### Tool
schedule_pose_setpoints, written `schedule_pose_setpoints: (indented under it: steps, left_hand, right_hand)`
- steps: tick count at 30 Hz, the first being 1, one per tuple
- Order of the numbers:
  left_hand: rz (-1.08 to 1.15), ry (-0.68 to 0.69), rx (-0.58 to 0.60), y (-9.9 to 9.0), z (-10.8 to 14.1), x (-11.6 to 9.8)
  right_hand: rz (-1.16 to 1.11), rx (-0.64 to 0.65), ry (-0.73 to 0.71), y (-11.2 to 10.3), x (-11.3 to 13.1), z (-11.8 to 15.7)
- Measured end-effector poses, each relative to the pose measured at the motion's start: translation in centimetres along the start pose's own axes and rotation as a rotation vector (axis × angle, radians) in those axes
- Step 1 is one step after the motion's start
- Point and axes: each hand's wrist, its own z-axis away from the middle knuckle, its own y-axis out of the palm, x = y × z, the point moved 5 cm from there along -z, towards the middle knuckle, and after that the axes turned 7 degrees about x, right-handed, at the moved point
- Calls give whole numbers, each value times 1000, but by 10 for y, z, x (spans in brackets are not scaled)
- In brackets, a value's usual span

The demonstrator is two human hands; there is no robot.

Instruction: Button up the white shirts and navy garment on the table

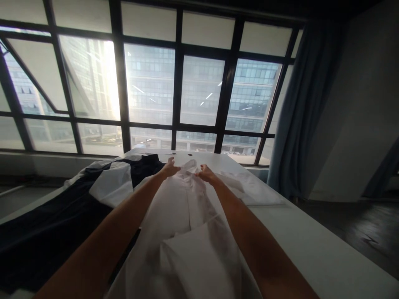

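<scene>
A white shirt (174,207) stretches lengthwise over the table between my two arms, its collar end at the far side. My left hand (170,167) pinches the shirt's left edge near the collar, thumb toward the fabric and some fingers raised. On the other side of the collar, my right hand (205,173) grips the shirt's right edge with curled fingers. A loose flap of the white fabric lies folded over the near part of the shirt.
Dark clothing (62,220) mixed with white garments (114,182) covers the table's left side. More folded white fabric in clear wrapping (249,187) lies to the right on the white table (299,236). Windows and a blue curtain (299,108) stand beyond.
</scene>
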Motion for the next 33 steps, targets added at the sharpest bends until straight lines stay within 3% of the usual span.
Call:
schedule_pose_setpoints:
  steps: [3, 7, 10, 13, 20, 27, 33]
  left_hand:
    - [-316, 65, 77, 15, 28, 15]
    - [-775, 271, 251, 48, 85, 23]
    - [-846, 265, 361, 65, 119, 27]
    - [-811, 183, 396, 70, 138, 35]
    - [-724, 186, 285, 64, 159, 40]
    - [-734, 172, 259, 64, 159, 39]
    - [-707, 193, 253, 65, 159, 43]
  right_hand:
    - [163, 92, -135, 18, 4, 30]
    - [299, 288, -270, 47, 13, 86]
    - [384, 388, -215, 63, 10, 116]
    - [420, 358, -156, 70, 1, 133]
    - [536, 268, -138, 59, -3, 150]
    - [530, 466, -201, 56, 4, 167]
    - [563, 348, -163, 64, 12, 173]
